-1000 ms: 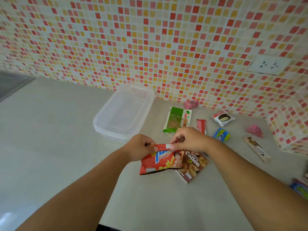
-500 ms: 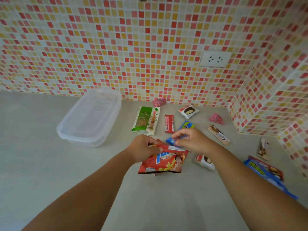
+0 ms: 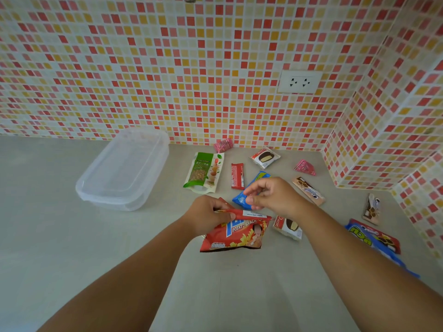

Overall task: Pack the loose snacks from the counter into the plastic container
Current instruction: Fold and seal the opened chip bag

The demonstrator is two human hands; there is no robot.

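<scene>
Head view shows the left hand (image 3: 208, 215) pinching the top seam of the red crinkly foil potato snack bag (image 3: 236, 233) above the grey worktop (image 3: 72, 236), right hand (image 3: 271, 196) relaxed, holding nothing; the bag seems light, crushable, best held by seam.

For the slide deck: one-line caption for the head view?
Left hand grips red potato snack bag; right hand above it; clear container empty.

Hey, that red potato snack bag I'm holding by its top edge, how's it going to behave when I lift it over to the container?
The red potato snack bag looks puffed, so probably light for its size. Its folded top, gripped by the left hand, suggests thin film that may sag or swing. The glossy wrapper could slip, and the contents likely crush if squeezed.
</scene>
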